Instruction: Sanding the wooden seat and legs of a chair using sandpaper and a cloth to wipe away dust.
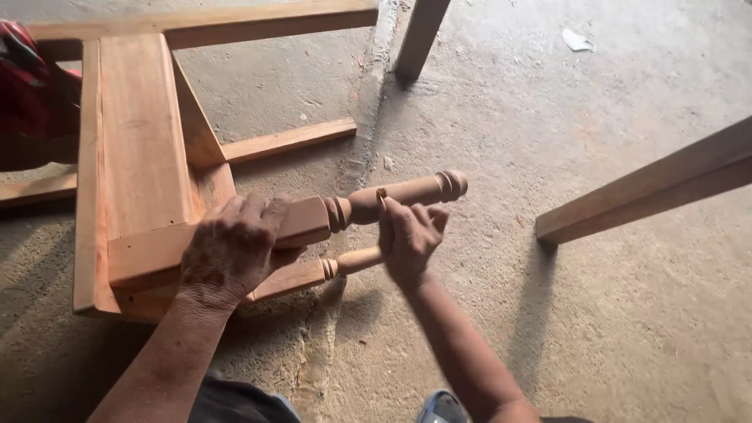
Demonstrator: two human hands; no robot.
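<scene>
A small wooden stool or table frame (pixel 141 149) lies on its side on the concrete floor. Its upper turned leg (pixel 407 192) points right, and a second turned leg (pixel 313 272) lies below it. My left hand (pixel 235 247) presses down on the square upper part of the top leg. My right hand (pixel 407 235) pinches a small brown folded piece, probably sandpaper (pixel 381 196), against the rounded part of that leg, with the lower leg's tip hidden behind the hand.
A long wooden beam (pixel 650 184) slants in from the right. Another post (pixel 419 35) stands at the top centre. A red object (pixel 27 86) sits at the far left. A white scrap (pixel 578 39) lies on the floor.
</scene>
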